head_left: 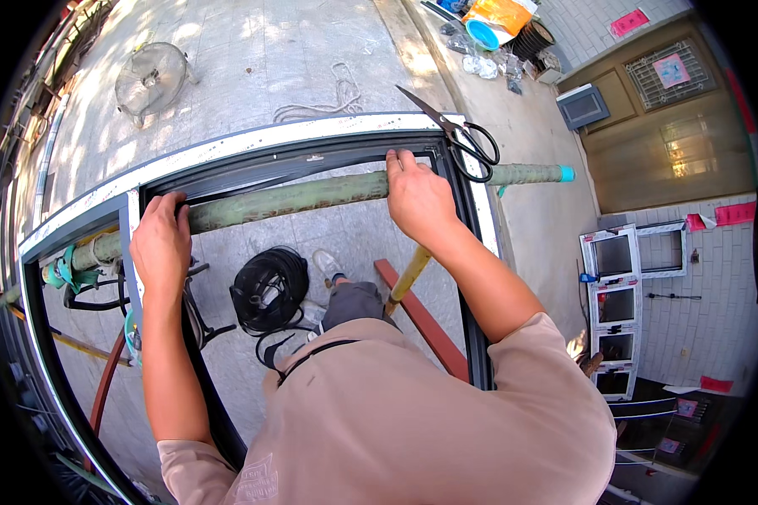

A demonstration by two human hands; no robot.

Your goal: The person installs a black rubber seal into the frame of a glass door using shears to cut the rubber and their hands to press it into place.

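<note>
A large window frame (253,145), dark grey inside with white protective film, lies across a green pole (295,200). A thin black rubber strip (290,177) runs slack along the inner side of the far bar. My left hand (162,240) is at the middle divider, fingers closed at the strip's left end. My right hand (417,198) is near the far right corner, its fingers pressed together on the strip at the bar's inner edge; the fingertips are partly hidden. Black-handled scissors (473,151) rest, blades apart, on that corner. A coil of black strip (269,286) lies on the floor below.
A floor fan (152,78) and a loose rope (333,103) are beyond the frame. A reddish-brown bar (425,324) and a yellow pole (410,273) are beneath it. Smaller white-filmed frames (615,303) lean by the right wall, near a door (678,143).
</note>
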